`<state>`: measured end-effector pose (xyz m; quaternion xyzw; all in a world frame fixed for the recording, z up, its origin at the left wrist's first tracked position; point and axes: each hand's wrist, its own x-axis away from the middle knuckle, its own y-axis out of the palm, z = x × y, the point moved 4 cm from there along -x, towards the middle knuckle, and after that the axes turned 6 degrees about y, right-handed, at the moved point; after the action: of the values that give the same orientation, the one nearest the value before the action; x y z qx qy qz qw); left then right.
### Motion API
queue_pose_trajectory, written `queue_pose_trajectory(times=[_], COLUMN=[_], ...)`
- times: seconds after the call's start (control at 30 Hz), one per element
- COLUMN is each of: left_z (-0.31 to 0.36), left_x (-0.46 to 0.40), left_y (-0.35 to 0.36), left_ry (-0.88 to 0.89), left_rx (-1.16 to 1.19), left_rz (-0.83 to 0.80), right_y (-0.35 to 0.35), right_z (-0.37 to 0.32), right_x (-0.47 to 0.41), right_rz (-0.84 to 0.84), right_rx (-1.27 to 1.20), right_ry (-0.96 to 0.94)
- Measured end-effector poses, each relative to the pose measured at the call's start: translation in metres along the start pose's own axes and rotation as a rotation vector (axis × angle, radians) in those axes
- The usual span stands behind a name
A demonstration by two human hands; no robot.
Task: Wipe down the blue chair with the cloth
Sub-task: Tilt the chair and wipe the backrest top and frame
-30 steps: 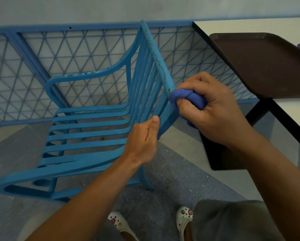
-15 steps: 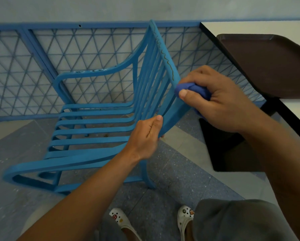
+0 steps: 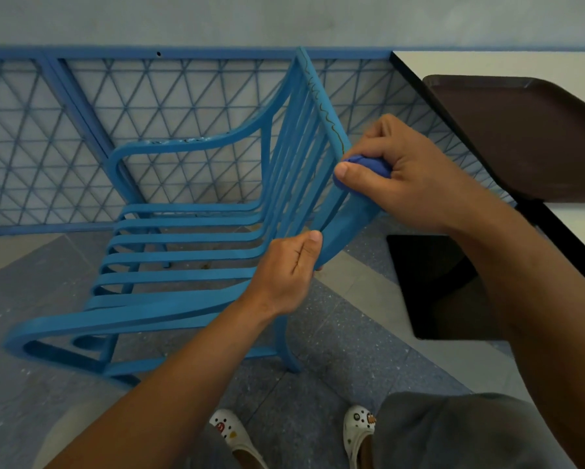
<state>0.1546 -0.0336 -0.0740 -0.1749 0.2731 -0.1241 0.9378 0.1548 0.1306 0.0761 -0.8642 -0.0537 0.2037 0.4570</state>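
Observation:
The blue slatted chair stands on the floor in front of me, its back towards me. My left hand grips the near corner of the chair's top rail, thumb up along it. My right hand holds a bunched dark blue cloth and presses it against the top rail just above my left hand. Most of the cloth is hidden inside my fist. A thin brown squiggly mark runs along the top rail beyond the cloth.
A white table with a black edge stands at the right, carrying a dark brown tray. Its black base sits on the floor near the chair. A blue mesh fence runs behind the chair. My feet in white clogs are below.
My right hand has slid the cloth a little way up along the top rail. My left hand has kept its grip on the rail's near corner.

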Motion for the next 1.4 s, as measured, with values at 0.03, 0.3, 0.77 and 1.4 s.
queue_pose_trajectory(times=[0.03, 0.3, 0.77, 1.4], left_z=[0.0, -0.006, -0.006, -0.003], left_x=[0.0, 0.001, 0.003, 0.003], left_y=[0.0, -0.007, -0.009, -0.01], left_ry=[-0.002, -0.042, -0.025, -0.05], left_rx=[-0.001, -0.004, -0.021, -0.016], left_rz=[-0.003, -0.112, -0.1, -0.121], right_y=[0.0, 0.001, 0.008, 0.006], right_z=[-0.002, 0.0, 0.011, 0.014], right_x=[0.006, 0.011, 0.023, 0.005], right_rz=[-0.003, -0.022, 0.032, 0.029], right_rx=[0.0, -0.095, -0.217, -0.186], right_ry=[-0.01, -0.002, 0.02, 0.092])
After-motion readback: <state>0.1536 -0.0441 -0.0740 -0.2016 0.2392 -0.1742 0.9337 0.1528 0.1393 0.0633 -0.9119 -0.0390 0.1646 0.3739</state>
